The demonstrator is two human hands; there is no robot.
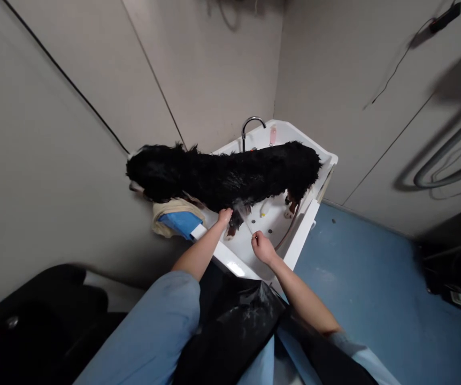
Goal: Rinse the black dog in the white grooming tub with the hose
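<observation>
— Where is the dog?
— The wet black dog (230, 176) stands in a white tub (294, 235) in the corner, by the tap (251, 124).
— And the hands?
— The left hand (224, 216) rests on its belly, fingers loosely bent, gripping nothing visible. The right hand (261, 247) is closed around a sprayer (248, 226) aimed at the fur.

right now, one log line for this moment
left hand: on wet black dog | right hand: shut on sprayer, aimed at dog | dog standing in white tub
</observation>
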